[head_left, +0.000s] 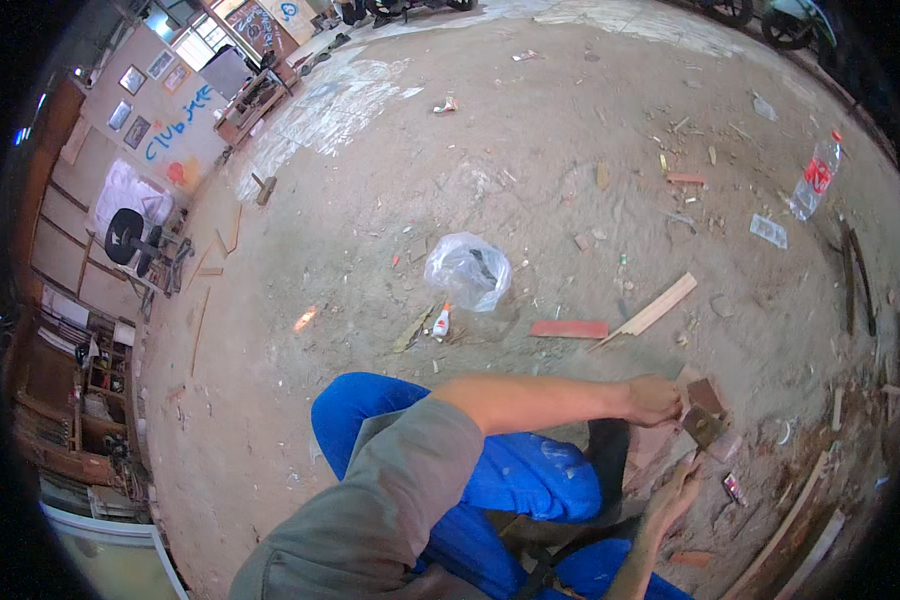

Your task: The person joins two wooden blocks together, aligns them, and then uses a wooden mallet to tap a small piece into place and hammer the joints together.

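My left hand (pixel 654 400), at the end of a forearm stretched across my knees, is closed beside a reddish-brown flat piece (pixel 703 393). What its fingers hold is too small to make out. From the lower edge comes my right hand (pixel 672 492), closed on a tool with a squarish dull-brown head (pixel 705 427). The tool's exact kind is unclear. That head lies over part of the flat piece, close to the left fingers. Under both hands is a pinkish-brown board or block (pixel 652 450), partly hidden. A small printed tube or packet (pixel 734 488) lies just right of the right hand.
Ahead lie a red strip (pixel 570 329), a pale wood slat (pixel 660 305), a white glue bottle (pixel 442 321) and a clear plastic bag (pixel 468 272). A plastic bottle (pixel 818 178) stands far right. Long wood strips (pixel 785 525) lie at the lower right; an office chair (pixel 135 240) is left.
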Tool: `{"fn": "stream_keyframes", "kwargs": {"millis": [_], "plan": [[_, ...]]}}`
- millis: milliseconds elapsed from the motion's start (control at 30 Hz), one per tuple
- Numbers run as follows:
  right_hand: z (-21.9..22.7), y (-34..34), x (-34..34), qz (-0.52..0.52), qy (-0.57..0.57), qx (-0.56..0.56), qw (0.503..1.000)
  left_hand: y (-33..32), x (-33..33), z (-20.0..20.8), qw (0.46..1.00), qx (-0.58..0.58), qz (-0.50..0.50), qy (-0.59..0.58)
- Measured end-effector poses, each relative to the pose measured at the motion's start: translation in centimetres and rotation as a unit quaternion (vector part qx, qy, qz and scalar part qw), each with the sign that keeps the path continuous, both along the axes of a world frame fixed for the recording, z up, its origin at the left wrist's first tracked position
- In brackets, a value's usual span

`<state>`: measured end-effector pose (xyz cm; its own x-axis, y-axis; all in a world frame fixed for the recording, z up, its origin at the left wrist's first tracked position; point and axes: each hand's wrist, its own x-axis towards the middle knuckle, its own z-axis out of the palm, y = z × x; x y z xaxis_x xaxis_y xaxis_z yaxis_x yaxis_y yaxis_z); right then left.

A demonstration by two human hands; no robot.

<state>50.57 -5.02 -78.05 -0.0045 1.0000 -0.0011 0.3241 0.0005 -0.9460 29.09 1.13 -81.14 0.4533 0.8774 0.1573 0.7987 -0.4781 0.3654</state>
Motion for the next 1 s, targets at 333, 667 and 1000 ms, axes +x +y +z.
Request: {"fn": "stream_keyframes", "kwargs": {"millis": [333, 667, 1000], "plan": [[-0.4, -2.5, -2.0, 0.026, -0.052, -0.087, 0.994, 0.5, -0.7, 0.1, 0.999, 0.003, -0.034, -0.019], [-0.3, -2.9, -2.4, 0.015, -0.015, -0.089, 0.996, 0.9, -0.3, 1.3, 0.995, -0.03, -0.01, -0.095], [-0.3, -3.4, -2.8, 0.027, -0.112, -0.067, 0.991, 2.2, -0.2, -1.8, 0.995, -0.051, -0.028, -0.082]]}}
